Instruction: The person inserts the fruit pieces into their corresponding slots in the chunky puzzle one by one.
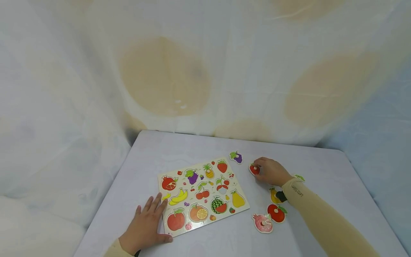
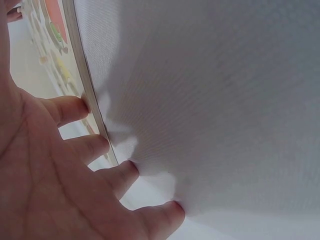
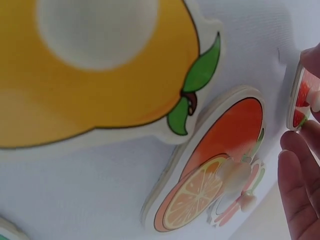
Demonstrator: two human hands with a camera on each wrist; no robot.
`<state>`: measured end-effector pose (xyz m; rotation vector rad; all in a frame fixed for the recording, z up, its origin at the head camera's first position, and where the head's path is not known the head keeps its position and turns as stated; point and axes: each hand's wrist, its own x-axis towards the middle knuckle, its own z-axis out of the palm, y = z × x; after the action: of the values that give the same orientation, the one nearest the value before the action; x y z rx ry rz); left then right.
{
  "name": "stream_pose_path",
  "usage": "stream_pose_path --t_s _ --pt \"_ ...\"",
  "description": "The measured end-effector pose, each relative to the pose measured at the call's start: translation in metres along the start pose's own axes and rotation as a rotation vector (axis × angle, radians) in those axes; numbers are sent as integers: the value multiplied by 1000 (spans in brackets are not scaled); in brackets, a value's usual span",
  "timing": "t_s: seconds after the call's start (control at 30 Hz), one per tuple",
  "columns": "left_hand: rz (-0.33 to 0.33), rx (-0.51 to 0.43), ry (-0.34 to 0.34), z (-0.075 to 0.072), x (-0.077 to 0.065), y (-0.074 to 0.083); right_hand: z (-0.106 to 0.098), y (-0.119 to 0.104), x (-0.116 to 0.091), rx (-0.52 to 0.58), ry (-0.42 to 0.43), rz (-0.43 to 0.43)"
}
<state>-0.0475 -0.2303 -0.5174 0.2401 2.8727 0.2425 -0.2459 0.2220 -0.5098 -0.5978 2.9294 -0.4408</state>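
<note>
A strawberry puzzle piece is pinched between the thumb and fingers of my right hand, right of the board. The right wrist view shows the same strawberry piece at its right edge, fingertips at its rim. My left hand lies with spread fingers along the left edge of the fruit puzzle board, some fingertips over its border. In the left wrist view, fingertips touch the board's edge while others press on the white cloth. Printed fruit pictures, including a strawberry at the top right, cover the board.
Beyond the board's top right corner lies a grape piece. Beneath and beside my right forearm are a pear piece, an apple piece and a pomegranate piece. An orange piece shows in the right wrist view.
</note>
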Motion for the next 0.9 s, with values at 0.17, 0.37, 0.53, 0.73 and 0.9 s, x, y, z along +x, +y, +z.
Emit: stream_pose_path --t_s 0.17,0.37,0.53,0.73,0.9 --pt "-2 -11 -6 -1 0 0 -1 1 -2 0 -4 -6" --pt "-2 -9 -4 0 -1 0 0 2 -6 2 5 -21" --pt "-4 -8 -4 0 0 -1 -1 1 -9 -1 5 -51" --pt "-4 -8 -8 0 0 -2 -5 -6 -9 -13 -4 -85" --pt "0 -12 -6 0 0 -1 -7 -11 -7 -12 -8 -85"
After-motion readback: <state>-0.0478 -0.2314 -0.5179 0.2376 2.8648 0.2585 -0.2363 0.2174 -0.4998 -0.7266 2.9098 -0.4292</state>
